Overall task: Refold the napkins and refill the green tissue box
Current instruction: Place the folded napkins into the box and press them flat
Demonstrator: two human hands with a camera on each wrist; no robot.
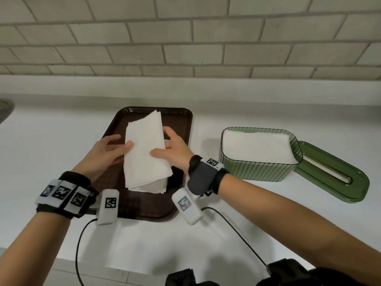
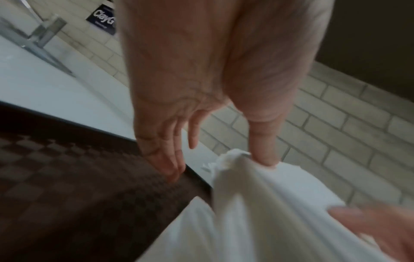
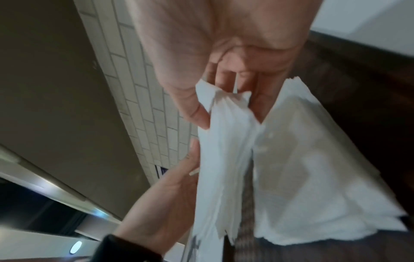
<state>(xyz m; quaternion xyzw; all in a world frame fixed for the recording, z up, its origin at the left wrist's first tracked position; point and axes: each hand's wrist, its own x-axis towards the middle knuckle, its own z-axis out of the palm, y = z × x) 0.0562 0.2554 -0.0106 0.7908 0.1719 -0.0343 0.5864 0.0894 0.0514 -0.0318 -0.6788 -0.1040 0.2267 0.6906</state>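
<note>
I hold a folded bundle of white napkins (image 1: 144, 145) a little above the brown tray (image 1: 179, 120). My left hand (image 1: 121, 144) pinches its left edge, with the thumb on top (image 2: 264, 141). My right hand (image 1: 165, 145) grips the right edge between thumb and fingers (image 3: 224, 106). Under the bundle a stack of napkins (image 1: 156, 186) lies on the tray, also seen in the right wrist view (image 3: 313, 177). To the right stands the green ribbed tissue box (image 1: 257, 170), open, with white napkins (image 1: 255, 145) inside. Its green slotted lid (image 1: 334, 176) lies beside it.
Everything stands on a white counter (image 1: 51, 141) against a tiled wall (image 1: 185, 48). A dark object (image 1: 4, 108) sits at the far left edge. Two black cables (image 1: 82, 234) run from my wrists across the counter's front.
</note>
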